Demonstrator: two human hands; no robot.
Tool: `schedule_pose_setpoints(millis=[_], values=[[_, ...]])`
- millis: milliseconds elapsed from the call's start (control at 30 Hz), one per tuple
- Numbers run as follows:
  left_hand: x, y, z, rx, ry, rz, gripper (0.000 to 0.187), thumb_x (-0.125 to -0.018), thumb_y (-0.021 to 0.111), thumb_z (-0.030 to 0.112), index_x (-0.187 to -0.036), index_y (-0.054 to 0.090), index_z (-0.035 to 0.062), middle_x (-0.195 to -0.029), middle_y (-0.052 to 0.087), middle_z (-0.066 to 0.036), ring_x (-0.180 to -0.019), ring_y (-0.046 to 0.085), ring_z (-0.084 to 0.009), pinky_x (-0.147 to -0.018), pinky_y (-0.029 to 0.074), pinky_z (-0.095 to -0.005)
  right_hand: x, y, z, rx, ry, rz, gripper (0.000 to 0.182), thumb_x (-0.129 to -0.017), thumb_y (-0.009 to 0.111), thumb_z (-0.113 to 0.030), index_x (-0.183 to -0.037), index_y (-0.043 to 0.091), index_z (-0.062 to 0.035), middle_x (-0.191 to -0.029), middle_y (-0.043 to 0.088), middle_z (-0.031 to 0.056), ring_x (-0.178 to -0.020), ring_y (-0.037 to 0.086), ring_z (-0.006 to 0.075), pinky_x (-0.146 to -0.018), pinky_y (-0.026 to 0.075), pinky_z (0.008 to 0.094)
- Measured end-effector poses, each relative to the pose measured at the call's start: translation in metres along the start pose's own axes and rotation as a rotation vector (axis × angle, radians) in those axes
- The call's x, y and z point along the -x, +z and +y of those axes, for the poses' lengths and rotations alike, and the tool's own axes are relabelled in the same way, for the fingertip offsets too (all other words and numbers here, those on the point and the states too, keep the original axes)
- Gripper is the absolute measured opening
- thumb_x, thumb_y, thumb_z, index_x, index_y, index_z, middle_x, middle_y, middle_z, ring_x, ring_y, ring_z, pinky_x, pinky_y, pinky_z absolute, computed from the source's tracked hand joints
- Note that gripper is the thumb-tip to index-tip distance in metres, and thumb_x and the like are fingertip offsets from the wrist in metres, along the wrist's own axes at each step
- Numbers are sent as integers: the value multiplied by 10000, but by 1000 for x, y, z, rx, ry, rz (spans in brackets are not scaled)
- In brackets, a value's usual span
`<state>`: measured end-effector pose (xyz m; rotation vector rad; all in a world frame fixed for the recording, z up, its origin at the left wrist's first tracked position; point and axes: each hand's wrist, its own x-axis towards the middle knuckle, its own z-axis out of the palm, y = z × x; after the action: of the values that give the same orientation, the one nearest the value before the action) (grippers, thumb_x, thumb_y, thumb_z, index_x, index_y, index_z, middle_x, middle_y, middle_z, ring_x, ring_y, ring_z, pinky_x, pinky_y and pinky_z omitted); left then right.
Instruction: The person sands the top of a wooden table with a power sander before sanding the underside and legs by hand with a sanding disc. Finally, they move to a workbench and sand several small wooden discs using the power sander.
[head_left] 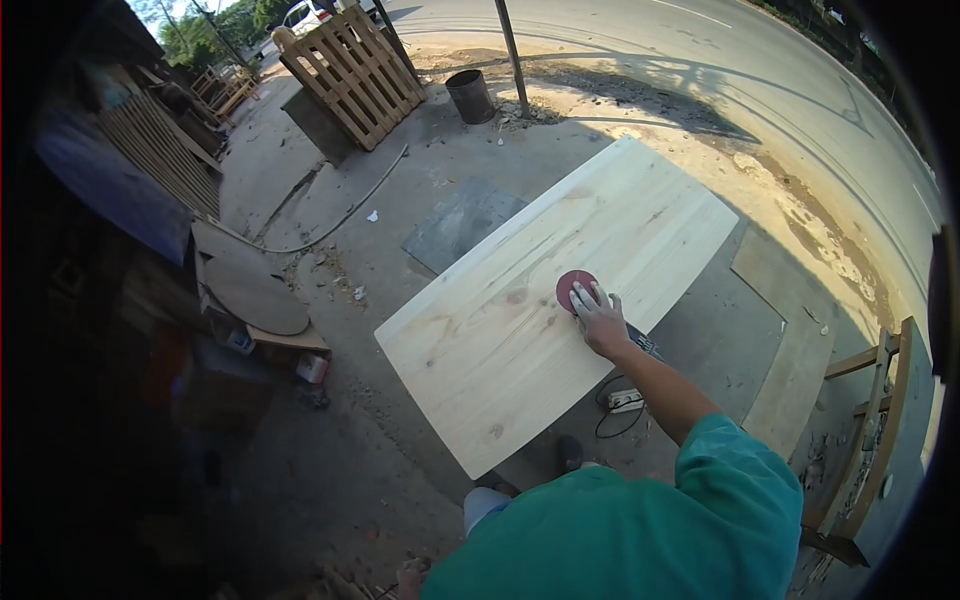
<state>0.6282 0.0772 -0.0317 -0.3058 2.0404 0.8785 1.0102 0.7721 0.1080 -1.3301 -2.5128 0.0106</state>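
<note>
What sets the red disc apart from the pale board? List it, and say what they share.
Colour: the disc is dark red, while the board is pale wood with grain and darker knots.
Shape: the disc is round; the board is long, with corners.
Size: the disc is far smaller than the board.
Shared: both look flat.

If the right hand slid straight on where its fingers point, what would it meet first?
With the right hand already on the red sanding disc, the way looks free across the wooden board to its far long edge; depth beyond is unclear.
</note>
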Motion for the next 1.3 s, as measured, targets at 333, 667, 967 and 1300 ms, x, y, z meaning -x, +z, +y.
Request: schedule_pose_setpoints(millis=[333, 667, 967, 1300], values=[[72, 45, 37, -22, 197, 53, 223, -893, 680, 266, -998, 681, 69, -795, 672, -63, -628, 630, -160, -472, 466, -317, -67, -43, -6, 124, 15, -478, 316, -851, 661, -198, -1146, 679, -88, -1317, 574, 126, -1160, 581, 319, -906, 492, 458], [26, 41, -45, -154, 147, 73, 291, -926, 689, 254, -1112, 667, 31, -932, 679, -63, -709, 655, -189, -592, 516, -351, -102, -40, -8, 162, 73, -440, 233, -807, 695, -311, -916, 770, -119, -962, 749, 125, -907, 727, 269, -756, 571, 384], [45, 58, -51, -182, 106, 87, 287, -926, 692, 256, -1107, 670, 35, -918, 682, -64, -704, 654, -186, -588, 515, -352, -110, -55, -14, 168, 114, -538, 388, -855, 688, -416, -1049, 734, -84, -1109, 714, 152, -1023, 697, 296, -881, 551, 384], [50, 61, -65, -220, 90, 85, 282, -925, 696, 257, -1102, 673, 39, -901, 685, -65, -699, 653, -183, -584, 514, -353, -102, -60, 24, 185, 217, -621, 585, -928, 553, -571, -1137, 691, -42, -1161, 699, 178, -1091, 674, 319, -894, 533, 433]])
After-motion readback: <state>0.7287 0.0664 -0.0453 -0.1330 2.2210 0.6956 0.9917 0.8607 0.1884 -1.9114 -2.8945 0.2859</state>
